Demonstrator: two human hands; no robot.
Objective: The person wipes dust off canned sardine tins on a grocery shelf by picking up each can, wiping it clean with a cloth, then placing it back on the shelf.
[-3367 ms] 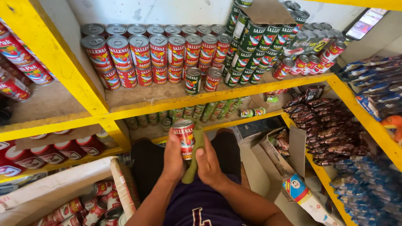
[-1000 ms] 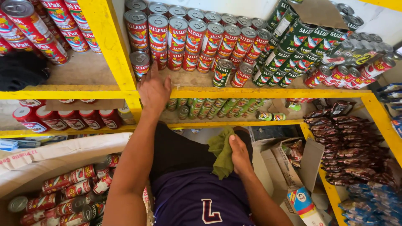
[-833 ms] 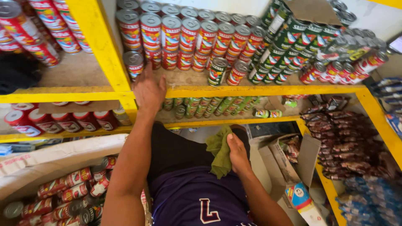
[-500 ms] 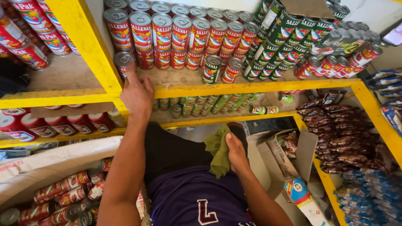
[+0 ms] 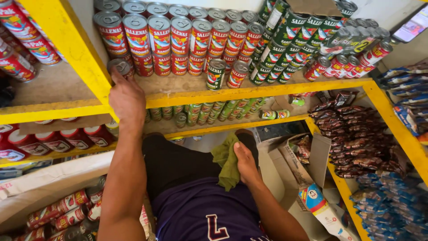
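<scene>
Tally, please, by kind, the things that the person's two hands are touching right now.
can, in the grip of the left hand at the shelf's front edge: 1
green cloth, under the right hand on the lap: 1
Total: 2

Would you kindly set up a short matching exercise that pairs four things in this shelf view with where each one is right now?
Things:
1. left hand
2. right hand
3. green cloth
4. dark snack packets

Places:
A. piled in the shelf section at the right
B. on the person's lap, under a hand
C. up at the yellow shelf, on a red-labelled can
D. resting on the cloth on the thigh

Pairs: 1-C, 2-D, 3-B, 4-A
</scene>
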